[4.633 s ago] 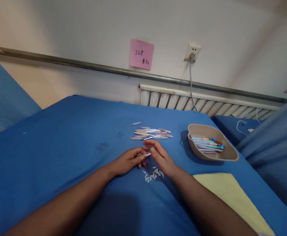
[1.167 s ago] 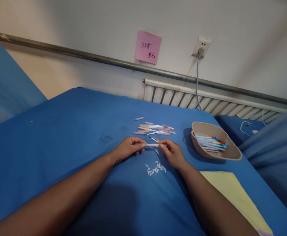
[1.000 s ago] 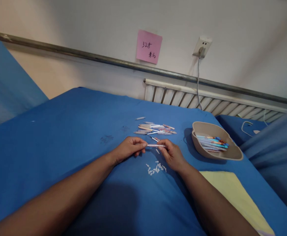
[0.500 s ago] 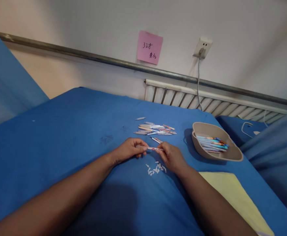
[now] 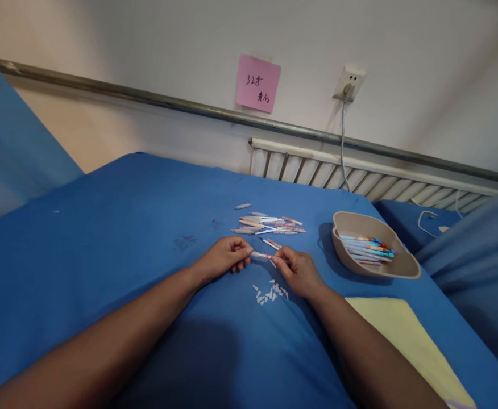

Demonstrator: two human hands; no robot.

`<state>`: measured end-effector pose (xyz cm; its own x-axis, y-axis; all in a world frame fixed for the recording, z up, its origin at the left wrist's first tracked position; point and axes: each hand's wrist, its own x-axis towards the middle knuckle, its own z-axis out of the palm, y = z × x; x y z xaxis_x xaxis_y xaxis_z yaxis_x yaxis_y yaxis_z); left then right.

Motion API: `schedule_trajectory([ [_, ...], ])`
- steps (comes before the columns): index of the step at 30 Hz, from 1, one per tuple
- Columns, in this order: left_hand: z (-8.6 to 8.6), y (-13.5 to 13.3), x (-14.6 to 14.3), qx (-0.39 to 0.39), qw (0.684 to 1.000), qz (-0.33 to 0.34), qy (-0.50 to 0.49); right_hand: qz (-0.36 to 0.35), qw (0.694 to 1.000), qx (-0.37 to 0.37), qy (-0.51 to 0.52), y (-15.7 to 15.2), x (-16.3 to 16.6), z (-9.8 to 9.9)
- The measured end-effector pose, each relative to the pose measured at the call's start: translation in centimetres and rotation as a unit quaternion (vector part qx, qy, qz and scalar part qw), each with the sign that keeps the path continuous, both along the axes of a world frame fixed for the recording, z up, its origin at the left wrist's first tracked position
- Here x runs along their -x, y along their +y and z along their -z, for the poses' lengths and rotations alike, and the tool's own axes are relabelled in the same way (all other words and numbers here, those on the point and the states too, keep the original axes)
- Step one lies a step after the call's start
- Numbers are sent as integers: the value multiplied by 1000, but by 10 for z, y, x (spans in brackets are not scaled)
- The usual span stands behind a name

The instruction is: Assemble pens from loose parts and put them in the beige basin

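Between both hands is a slim pale pen (image 5: pixel 261 255) with red marks, held roughly level above the blue sheet. My left hand (image 5: pixel 227 255) pinches its left end, and my right hand (image 5: pixel 297 270) is closed round its right end; the fingers hide both ends. Just below lies a scatter of small white cone-shaped tips (image 5: pixel 271 292). Beyond the hands is a loose pile of pen parts (image 5: pixel 270 224), some barrels and some thin white refills. One more refill (image 5: pixel 270 243) lies just behind my right hand.
A beige tub (image 5: pixel 406 264) holding several assembled-looking pens (image 5: pixel 368 250) stands at the right. Nearer me lies a folded yellow cloth (image 5: pixel 398 329). Along the wall run a metal rail (image 5: pixel 155 96) and a radiator (image 5: pixel 300 165). A cable (image 5: pixel 343 142) hangs from a socket (image 5: pixel 349 83).
My left hand has shifted slightly left along the pen, so more of the pen's length shows between the hands. The pen parts and white tips lie as before.
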<state>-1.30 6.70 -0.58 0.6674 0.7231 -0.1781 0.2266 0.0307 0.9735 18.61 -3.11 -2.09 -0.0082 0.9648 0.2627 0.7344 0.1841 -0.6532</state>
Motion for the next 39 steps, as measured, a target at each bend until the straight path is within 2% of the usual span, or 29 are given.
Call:
schedule_trajectory([
  [4,-1,0,0,25,996,-21,-81,4,1000,-10,15,1,0,2],
  [7,0,-2,-1,65,996,-21,-52,3,1000,-14,24,2,0,2],
  [9,1,-2,-1,50,998,-12,-34,1,1000,-13,22,2,0,2],
  [12,1,-2,0,16,997,-6,-76,5,1000,-9,22,2,0,1],
  [14,0,-2,0,28,995,-7,-92,7,1000,-12,28,2,0,1],
  [17,1,-2,0,48,998,4,-37,3,999,-21,33,1,1,-1],
  [19,2,-3,0,20,1000,16,-16,-1,999,-22,32,1,2,-2],
  [22,1,-3,1,-25,998,18,-62,-5,999,-22,33,1,3,-3],
  [24,0,-4,1,-10,997,14,-79,-4,999,-22,38,0,3,-3],
  [27,0,-4,0,23,999,18,-30,-5,999,-25,41,0,4,-3],
  [29,1,-3,0,9,1000,22,-3,-9,999,-29,39,1,4,-3],
  [32,1,-2,1,-26,999,15,-44,-12,999,-31,40,1,4,-3],
  [35,0,-2,1,3,996,1,-88,-6,998,-34,45,1,4,-3],
  [39,0,-2,-1,37,999,-4,-32,-2,998,-43,51,1,4,-3],
])
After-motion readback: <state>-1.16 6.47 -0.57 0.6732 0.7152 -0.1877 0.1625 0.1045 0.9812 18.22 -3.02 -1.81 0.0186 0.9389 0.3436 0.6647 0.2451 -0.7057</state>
